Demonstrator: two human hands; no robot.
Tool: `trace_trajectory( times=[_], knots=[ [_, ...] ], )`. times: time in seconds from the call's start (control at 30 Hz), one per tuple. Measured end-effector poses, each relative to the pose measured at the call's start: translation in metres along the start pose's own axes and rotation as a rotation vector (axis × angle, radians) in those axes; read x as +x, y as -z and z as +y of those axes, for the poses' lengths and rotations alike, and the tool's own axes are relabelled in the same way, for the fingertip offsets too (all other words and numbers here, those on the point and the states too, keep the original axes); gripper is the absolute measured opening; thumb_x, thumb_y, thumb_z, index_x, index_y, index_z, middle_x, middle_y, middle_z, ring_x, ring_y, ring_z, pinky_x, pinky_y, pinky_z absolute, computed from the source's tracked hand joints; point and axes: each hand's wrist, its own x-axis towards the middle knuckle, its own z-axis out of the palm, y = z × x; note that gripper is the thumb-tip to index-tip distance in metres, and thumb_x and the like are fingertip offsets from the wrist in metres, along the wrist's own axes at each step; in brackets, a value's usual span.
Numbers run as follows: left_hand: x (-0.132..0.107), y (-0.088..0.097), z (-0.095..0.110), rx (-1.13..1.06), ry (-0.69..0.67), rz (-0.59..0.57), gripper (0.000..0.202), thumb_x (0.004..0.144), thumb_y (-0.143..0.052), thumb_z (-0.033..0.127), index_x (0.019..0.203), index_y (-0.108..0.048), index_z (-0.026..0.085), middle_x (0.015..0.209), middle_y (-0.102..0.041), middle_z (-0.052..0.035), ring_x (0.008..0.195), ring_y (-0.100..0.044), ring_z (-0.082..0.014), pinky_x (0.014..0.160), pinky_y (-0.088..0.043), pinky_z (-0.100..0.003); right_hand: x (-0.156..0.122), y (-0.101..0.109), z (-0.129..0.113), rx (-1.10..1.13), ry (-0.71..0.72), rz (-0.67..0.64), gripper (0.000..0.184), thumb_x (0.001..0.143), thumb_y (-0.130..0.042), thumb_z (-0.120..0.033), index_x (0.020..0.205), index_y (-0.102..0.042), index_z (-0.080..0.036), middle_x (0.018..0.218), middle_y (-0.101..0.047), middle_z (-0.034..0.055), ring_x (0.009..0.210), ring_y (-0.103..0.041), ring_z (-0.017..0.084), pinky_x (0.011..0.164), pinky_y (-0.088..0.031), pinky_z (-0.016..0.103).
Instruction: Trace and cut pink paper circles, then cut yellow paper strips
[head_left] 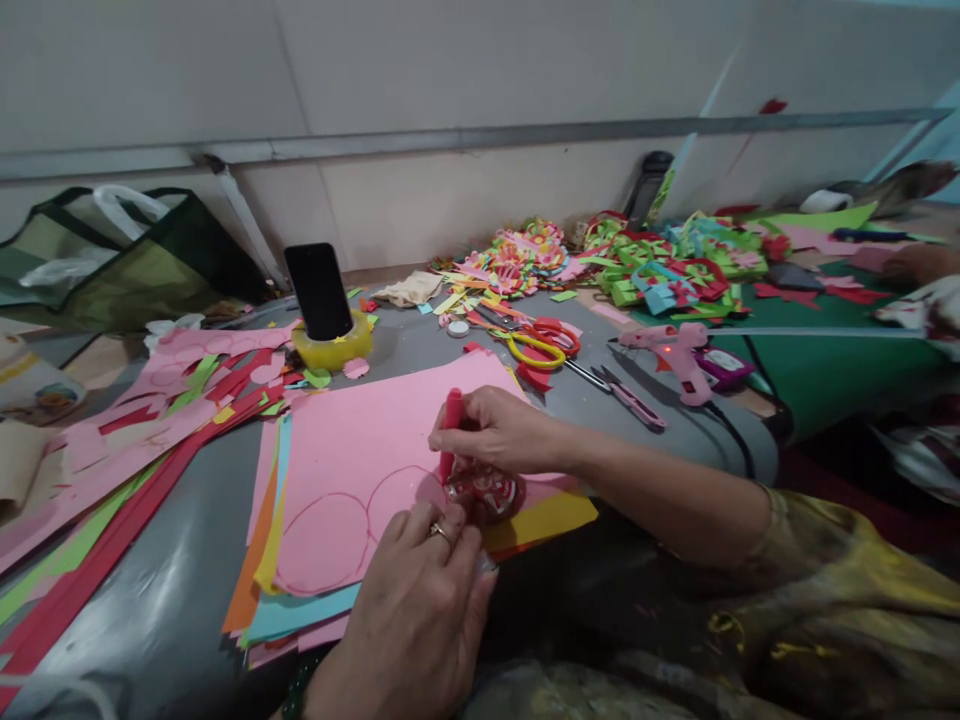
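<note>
Pink paper, a flat sheet [352, 430] topping a stack of orange, yellow and blue sheets [300, 615], lies under both hands on the grey-covered desk [195, 560], most of it stretching from nine to twelve o'clock of them. The right hand [499, 430] is closed around a slim red marker pen [453, 412], held nearly upright, its tip down at the sheet. Just at five o'clock of the pen, below the right hand, sits a shiny, rounded, red-patterned object [501, 495]. The left hand [420, 600], at six o'clock of the pen, has its fingers bent and close together by that object's near edge; whether they grip it, I cannot tell. Red circle outlines run across the paper towards nine o'clock. Yellow and red scissor handles [561, 355] lie at one o'clock of the right hand, a pink plastic glue gun [686, 360] at two.
</note>
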Motion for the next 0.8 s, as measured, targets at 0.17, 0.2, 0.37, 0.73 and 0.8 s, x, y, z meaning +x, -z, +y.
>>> trace_trajectory(
  times=[0.17,0.2,0.37,0.73,0.8],
  knots=[
    [0.0,0.001,-0.001,0.0,-0.005,-0.025,0.033,0.091,-0.038,0.022,0.115,-0.057,0.011,0.118,-0.061,-0.0135,0.1,-0.052,-0.0294,0.083,-0.046,-0.048,0.009,0.0,0.005,-0.024,-0.114,-0.059,0.027,0.08,-0.055,-0.031,0.062,-0.061,-0.011,0.049,-0.054,-0.0025,0.041,-0.04,0.005,0.039,-0.029,0.018],
    [0.001,0.001,-0.001,-0.004,-0.001,-0.024,0.033,0.091,-0.037,0.022,0.116,-0.056,0.011,0.118,-0.061,-0.0132,0.099,-0.052,-0.0291,0.083,-0.047,-0.048,0.01,0.001,0.007,-0.011,-0.129,-0.063,0.027,0.079,-0.056,-0.031,0.062,-0.062,-0.011,0.049,-0.055,-0.0022,0.04,-0.04,0.005,0.038,-0.029,0.018],
    [0.003,0.004,-0.001,-0.033,0.006,-0.056,0.037,0.092,-0.037,0.022,0.125,-0.05,0.013,0.123,-0.057,-0.0118,0.096,-0.052,-0.027,0.081,-0.046,-0.045,0.011,0.009,0.014,0.085,-0.166,0.044,0.025,0.08,-0.057,-0.029,0.062,-0.061,-0.011,0.05,-0.059,-0.0007,0.037,-0.042,0.004,0.036,-0.031,0.017],
    [0.009,0.015,0.0,-0.079,0.032,-0.083,0.029,0.093,-0.033,0.023,0.108,-0.058,0.016,0.111,-0.06,-0.0101,0.092,-0.048,-0.0256,0.081,-0.043,-0.045,-0.045,0.008,0.032,-0.277,0.07,0.454,0.025,0.086,-0.051,-0.032,0.073,-0.064,-0.015,0.073,-0.068,0.0034,0.057,-0.057,0.011,0.054,-0.046,0.022],
    [0.012,0.02,-0.001,-0.081,0.013,-0.083,0.028,0.093,-0.034,0.023,0.101,-0.059,0.017,0.105,-0.062,-0.0082,0.09,-0.048,-0.0249,0.081,-0.042,-0.044,-0.063,-0.001,0.036,-0.423,0.107,0.55,0.021,0.087,-0.05,-0.029,0.076,-0.064,-0.017,0.078,-0.07,0.0035,0.065,-0.061,0.013,0.062,-0.048,0.024]
  ],
)
